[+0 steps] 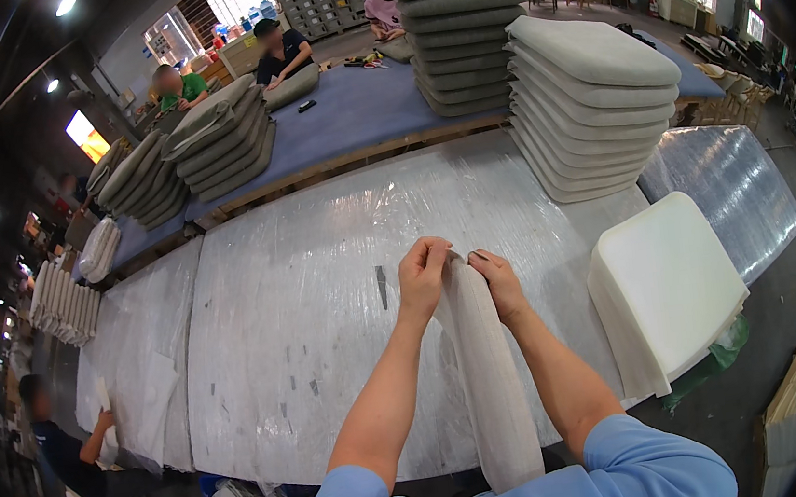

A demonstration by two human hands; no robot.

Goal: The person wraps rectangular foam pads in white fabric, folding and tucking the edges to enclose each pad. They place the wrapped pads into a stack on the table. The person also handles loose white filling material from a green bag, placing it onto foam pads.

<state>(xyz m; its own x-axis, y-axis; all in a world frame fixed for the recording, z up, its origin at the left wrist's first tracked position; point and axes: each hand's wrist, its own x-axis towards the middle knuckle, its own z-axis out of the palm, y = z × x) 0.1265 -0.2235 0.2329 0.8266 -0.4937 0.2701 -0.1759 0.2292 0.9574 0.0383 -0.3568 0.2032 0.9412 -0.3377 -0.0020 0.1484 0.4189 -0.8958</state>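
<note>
A light grey fabric-covered seat cushion point(491, 375) stands on edge in front of me, its near end close to my body. My left hand point(426, 270) is closed, pinching the cover at the far end of the cushion. Across from it, my right hand point(497, 282) also pinches the cover, fingers pressed together on the right side of that end. The cushion's broad faces are mostly hidden from this angle. Beneath it lies the worktable point(302, 259), wrapped in clear plastic film.
A tall stack of light grey cushions point(596, 101) stands at the table's far right; white foam pads point(668, 278) sit nearer. Dark green-grey cushions point(464, 43) are piled on the blue table point(353, 98) beyond. Several people work around, one point(78, 437) at the left.
</note>
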